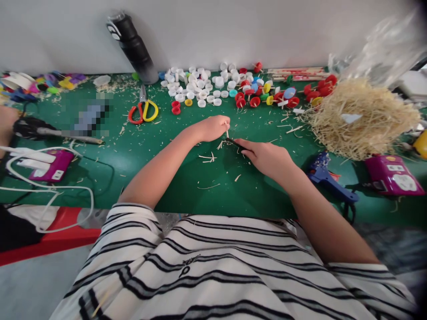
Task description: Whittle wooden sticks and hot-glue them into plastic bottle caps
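My left hand [216,127] is closed, its fingertips pinching a thin pale wooden stick [227,130] that points down toward the table. From the right, my right hand [267,155] grips a slim dark knife [234,143], whose tip meets the stick's lower end. Its exact blade shape is too small to make out. Pale wood shavings [210,158] lie on the green table [180,186] just below both hands.
Behind my hands are many white bottle caps [200,84] and red caps [255,102]. Scissors [143,111] and a black bottle [136,51] stand left; a straw-like pile [360,118], blue glue gun [330,178] and purple power socket [393,175] lie right. Another person's arm [6,124] shows far left.
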`<state>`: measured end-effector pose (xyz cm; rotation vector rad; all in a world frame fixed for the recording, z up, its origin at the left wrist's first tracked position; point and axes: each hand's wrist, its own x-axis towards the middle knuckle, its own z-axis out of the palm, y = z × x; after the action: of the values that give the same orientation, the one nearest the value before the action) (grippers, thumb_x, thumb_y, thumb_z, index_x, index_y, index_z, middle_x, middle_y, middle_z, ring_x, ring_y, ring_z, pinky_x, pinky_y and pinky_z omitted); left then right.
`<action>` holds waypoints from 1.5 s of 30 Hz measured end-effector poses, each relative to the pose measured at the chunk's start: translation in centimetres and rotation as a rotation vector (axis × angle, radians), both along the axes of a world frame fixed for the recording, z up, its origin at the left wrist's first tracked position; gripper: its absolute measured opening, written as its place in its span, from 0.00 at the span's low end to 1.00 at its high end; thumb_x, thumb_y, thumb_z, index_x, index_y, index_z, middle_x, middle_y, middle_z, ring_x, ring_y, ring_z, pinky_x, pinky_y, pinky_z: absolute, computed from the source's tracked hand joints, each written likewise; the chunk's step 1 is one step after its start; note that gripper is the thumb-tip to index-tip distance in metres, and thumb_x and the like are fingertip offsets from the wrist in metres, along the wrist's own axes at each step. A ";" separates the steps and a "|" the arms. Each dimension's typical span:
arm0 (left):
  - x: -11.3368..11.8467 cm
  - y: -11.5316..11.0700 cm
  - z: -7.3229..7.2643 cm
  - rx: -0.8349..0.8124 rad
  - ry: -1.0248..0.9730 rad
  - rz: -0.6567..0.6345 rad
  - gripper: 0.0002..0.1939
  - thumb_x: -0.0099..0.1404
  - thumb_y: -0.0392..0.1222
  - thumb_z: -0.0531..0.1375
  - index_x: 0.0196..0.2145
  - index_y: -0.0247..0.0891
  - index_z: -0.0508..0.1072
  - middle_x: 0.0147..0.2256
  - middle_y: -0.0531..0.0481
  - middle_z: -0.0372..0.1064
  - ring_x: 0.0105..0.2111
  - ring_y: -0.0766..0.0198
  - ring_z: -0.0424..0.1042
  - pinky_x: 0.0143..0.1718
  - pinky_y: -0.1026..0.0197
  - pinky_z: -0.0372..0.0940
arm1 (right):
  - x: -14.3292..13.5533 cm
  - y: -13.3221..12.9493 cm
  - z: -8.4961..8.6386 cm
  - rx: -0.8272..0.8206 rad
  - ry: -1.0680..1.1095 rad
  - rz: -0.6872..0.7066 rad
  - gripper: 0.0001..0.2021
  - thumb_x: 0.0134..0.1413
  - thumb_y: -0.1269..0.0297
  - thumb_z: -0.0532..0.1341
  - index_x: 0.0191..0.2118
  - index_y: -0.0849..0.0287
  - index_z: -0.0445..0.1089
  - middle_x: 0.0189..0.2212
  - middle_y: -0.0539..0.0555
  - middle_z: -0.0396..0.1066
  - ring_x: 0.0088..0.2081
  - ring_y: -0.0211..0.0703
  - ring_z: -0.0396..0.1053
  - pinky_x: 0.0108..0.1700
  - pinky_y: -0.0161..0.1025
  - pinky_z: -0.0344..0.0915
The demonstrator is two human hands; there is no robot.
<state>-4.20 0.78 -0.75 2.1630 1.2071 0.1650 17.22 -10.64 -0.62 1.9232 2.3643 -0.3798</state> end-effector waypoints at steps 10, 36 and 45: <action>0.1 -0.6 0.9 0.007 0.051 -0.004 0.08 0.73 0.40 0.49 0.33 0.42 0.59 0.32 0.48 0.61 0.29 0.59 0.57 0.34 0.52 0.51 | -0.3 0.4 0.8 0.121 -0.062 0.022 0.27 0.77 0.49 0.46 0.75 0.32 0.59 0.47 0.55 0.83 0.42 0.51 0.77 0.34 0.38 0.60; 0.7 -0.1 0.0 0.108 0.059 -0.029 0.09 0.74 0.42 0.49 0.34 0.42 0.63 0.35 0.46 0.68 0.33 0.58 0.63 0.35 0.54 0.52 | -0.2 0.3 0.4 0.023 0.138 -0.038 0.27 0.76 0.53 0.49 0.76 0.34 0.59 0.52 0.55 0.82 0.46 0.55 0.78 0.40 0.44 0.69; 0.7 -0.3 0.4 0.136 0.069 -0.039 0.09 0.73 0.43 0.50 0.34 0.41 0.64 0.36 0.46 0.70 0.34 0.59 0.64 0.35 0.55 0.52 | -0.5 -0.3 0.0 0.035 0.112 -0.037 0.28 0.77 0.54 0.47 0.77 0.35 0.56 0.54 0.57 0.81 0.46 0.57 0.79 0.41 0.45 0.70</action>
<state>-3.51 0.53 -0.37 2.3256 1.2232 0.1612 16.67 -10.93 -0.61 2.0143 2.4222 -0.4638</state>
